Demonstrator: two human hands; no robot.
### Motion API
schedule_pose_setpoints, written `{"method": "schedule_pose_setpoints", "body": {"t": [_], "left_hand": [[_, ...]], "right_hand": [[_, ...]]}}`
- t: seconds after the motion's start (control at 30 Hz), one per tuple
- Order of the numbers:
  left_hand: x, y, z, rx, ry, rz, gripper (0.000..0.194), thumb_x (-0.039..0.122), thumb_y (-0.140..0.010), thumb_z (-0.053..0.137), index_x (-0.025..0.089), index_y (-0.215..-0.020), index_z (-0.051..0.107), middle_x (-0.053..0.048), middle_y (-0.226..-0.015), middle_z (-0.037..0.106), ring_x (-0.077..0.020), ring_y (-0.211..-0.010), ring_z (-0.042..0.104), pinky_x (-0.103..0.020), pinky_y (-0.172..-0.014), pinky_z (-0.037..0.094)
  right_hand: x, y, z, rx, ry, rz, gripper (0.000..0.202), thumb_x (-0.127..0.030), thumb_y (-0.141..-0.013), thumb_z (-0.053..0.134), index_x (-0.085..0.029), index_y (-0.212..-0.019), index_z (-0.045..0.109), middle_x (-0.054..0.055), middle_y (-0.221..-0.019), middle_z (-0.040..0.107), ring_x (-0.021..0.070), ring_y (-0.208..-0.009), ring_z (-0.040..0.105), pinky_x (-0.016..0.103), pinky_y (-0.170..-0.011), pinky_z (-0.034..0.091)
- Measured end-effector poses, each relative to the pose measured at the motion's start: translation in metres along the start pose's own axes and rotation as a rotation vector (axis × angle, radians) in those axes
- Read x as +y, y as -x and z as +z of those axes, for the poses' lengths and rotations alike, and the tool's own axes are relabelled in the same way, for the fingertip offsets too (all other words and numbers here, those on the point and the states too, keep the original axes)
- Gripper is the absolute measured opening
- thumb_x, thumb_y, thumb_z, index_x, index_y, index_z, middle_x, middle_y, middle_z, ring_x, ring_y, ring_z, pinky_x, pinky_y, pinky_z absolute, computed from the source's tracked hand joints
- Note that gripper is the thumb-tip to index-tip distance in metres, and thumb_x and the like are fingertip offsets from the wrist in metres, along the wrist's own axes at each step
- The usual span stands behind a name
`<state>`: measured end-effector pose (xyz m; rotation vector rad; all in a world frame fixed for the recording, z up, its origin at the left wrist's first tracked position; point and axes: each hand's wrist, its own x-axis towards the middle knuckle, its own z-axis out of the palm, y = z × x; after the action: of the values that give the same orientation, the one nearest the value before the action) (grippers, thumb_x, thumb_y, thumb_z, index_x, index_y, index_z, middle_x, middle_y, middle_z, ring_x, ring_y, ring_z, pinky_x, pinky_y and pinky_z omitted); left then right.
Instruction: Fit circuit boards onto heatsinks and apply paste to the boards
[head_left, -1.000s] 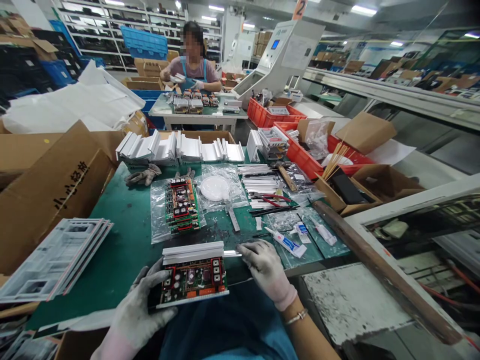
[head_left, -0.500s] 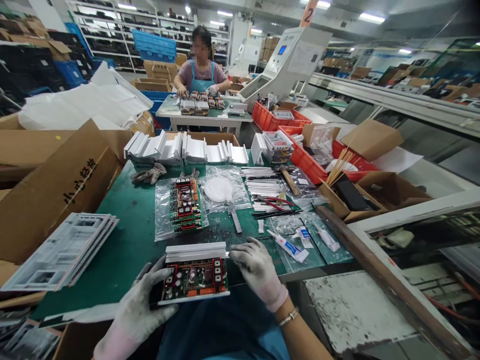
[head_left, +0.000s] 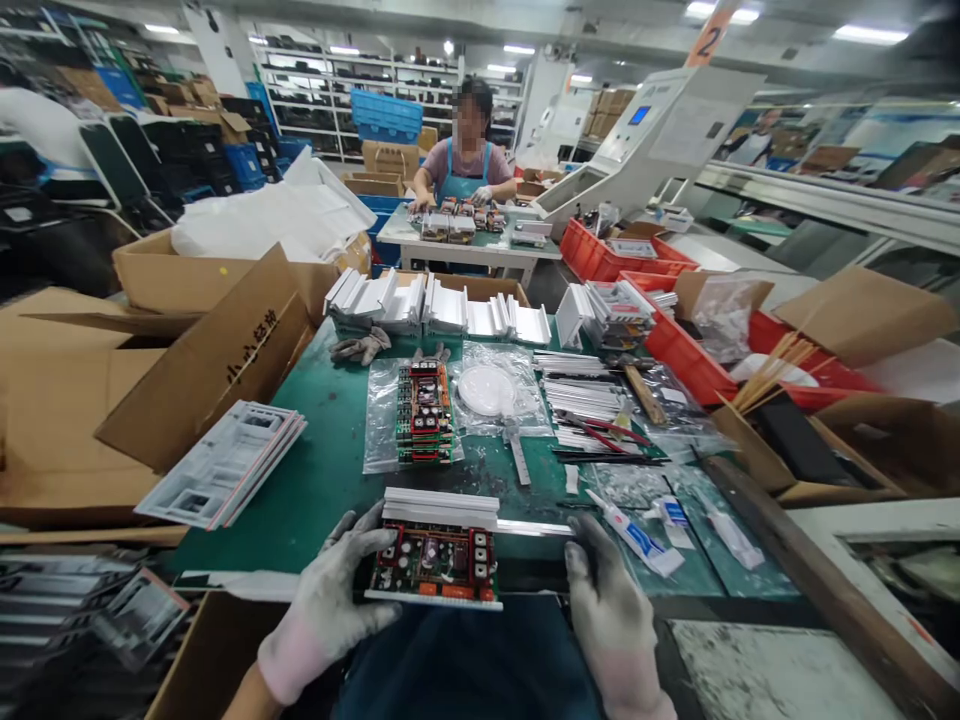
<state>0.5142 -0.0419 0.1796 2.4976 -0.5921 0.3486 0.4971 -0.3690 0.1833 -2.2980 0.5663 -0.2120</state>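
Observation:
My gloved left hand [head_left: 337, 590] grips the left end of a circuit board [head_left: 439, 560] set in a white metal housing [head_left: 442, 507] at the table's front edge. A thin silvery strip [head_left: 534, 528] sticks out to the right from the housing. Its far end is pinched in my gloved right hand [head_left: 611, 600]. Behind the housing, a stack of circuit boards [head_left: 426, 412] lies on clear plastic, beside a round white lid [head_left: 487, 390] and a small ruler-like piece [head_left: 518, 458].
White metal profiles [head_left: 448, 305] line the table's back. Metal strips [head_left: 581, 395], red-handled pliers [head_left: 600, 432], a hammer [head_left: 643, 392] and glue tubes [head_left: 636, 535] lie to the right. Grey panels [head_left: 225, 465] sit left. A person [head_left: 465, 165] works at another table.
The view has turned left. My right hand has moved right, away from the housing, and a length of silvery strip now shows between them. The left hand still holds the housing.

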Motion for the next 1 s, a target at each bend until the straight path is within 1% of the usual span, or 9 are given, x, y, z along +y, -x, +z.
{"method": "schedule_pose_setpoints", "body": {"t": [0.17,0.3,0.43,0.57,0.73,0.8,0.9,0.93,1.0], "left_hand": [[0.002,0.003,0.002,0.0,0.009,-0.037,0.055,0.028,-0.063,0.077,0.024,-0.113,0.056,-0.012,-0.141,0.055,-0.031,-0.125,0.058,-0.049,-0.108,0.046],[0.003,0.004,0.005,0.018,-0.006,-0.011,0.055,0.03,-0.064,0.077,0.024,-0.114,0.055,-0.013,-0.14,0.055,-0.0314,-0.124,0.058,-0.05,-0.107,0.047],[0.004,0.004,0.004,0.012,-0.008,0.001,0.058,0.03,-0.064,0.078,0.024,-0.115,0.053,-0.014,-0.14,0.055,-0.0315,-0.126,0.057,-0.05,-0.107,0.046],[0.006,0.005,0.003,0.001,0.01,-0.021,0.058,0.027,-0.062,0.078,0.023,-0.115,0.054,-0.015,-0.142,0.053,-0.0319,-0.129,0.053,-0.051,-0.109,0.044],[0.009,0.009,0.006,-0.014,0.02,-0.068,0.059,0.029,-0.063,0.08,0.023,-0.117,0.056,-0.014,-0.141,0.055,-0.031,-0.127,0.055,-0.051,-0.111,0.042],[0.01,0.009,0.003,0.006,0.002,-0.034,0.065,0.037,-0.061,0.083,0.024,-0.118,0.056,-0.014,-0.14,0.056,-0.0311,-0.127,0.055,-0.049,-0.11,0.043],[0.004,0.006,-0.014,0.197,-0.095,0.06,0.064,0.048,-0.068,0.08,0.023,-0.122,0.053,-0.013,-0.132,0.063,-0.0286,-0.124,0.058,-0.047,-0.111,0.041],[-0.001,0.004,-0.022,0.318,-0.173,0.044,0.056,0.046,-0.074,0.076,0.023,-0.121,0.054,-0.012,-0.127,0.065,-0.0272,-0.121,0.06,-0.047,-0.112,0.039],[-0.015,0.0,-0.04,0.552,-0.387,-0.109,0.04,0.04,-0.083,0.068,0.023,-0.118,0.057,-0.011,-0.123,0.067,-0.0275,-0.118,0.061,-0.052,-0.115,0.032]], "right_hand": [[-0.008,0.006,0.007,-0.044,-0.048,0.017,0.065,-0.06,-0.088,0.039,-0.018,-0.134,0.055,0.013,-0.129,0.065,0.0357,-0.116,0.063,0.053,-0.095,0.053],[-0.013,0.019,0.03,-0.164,-0.152,-0.219,0.056,-0.047,-0.095,0.041,-0.017,-0.142,0.049,0.01,-0.132,0.064,0.0266,-0.12,0.062,0.04,-0.099,0.054],[-0.013,0.026,0.044,-0.237,-0.172,-0.416,0.053,-0.04,-0.097,0.043,-0.018,-0.144,0.047,0.008,-0.142,0.055,0.0251,-0.13,0.053,0.038,-0.105,0.049],[-0.006,0.025,0.043,-0.3,-0.213,-0.386,0.058,-0.039,-0.099,0.041,-0.022,-0.154,0.03,0.004,-0.137,0.06,0.0212,-0.123,0.059,0.032,-0.099,0.054],[-0.006,0.033,0.045,-0.287,-0.215,-0.3,0.054,-0.05,-0.099,0.037,-0.022,-0.143,0.049,0.004,-0.144,0.053,0.0255,-0.136,0.046,0.039,-0.111,0.043],[-0.008,0.035,0.043,-0.285,-0.231,-0.27,0.055,-0.053,-0.098,0.038,-0.022,-0.142,0.049,0.004,-0.144,0.054,0.0257,-0.135,0.048,0.038,-0.109,0.045],[-0.006,0.031,0.035,-0.209,-0.242,-0.223,0.058,-0.057,-0.095,0.042,-0.024,-0.141,0.048,0.005,-0.137,0.06,0.0263,-0.129,0.055,0.037,-0.105,0.049],[-0.005,0.029,0.032,-0.175,-0.249,-0.214,0.058,-0.059,-0.094,0.043,-0.024,-0.14,0.048,0.005,-0.134,0.063,0.0265,-0.127,0.057,0.037,-0.104,0.05],[-0.001,0.025,0.027,-0.113,-0.274,-0.216,0.061,-0.06,-0.093,0.044,-0.022,-0.14,0.048,0.006,-0.129,0.066,0.0264,-0.122,0.06,0.035,-0.099,0.054]]}}
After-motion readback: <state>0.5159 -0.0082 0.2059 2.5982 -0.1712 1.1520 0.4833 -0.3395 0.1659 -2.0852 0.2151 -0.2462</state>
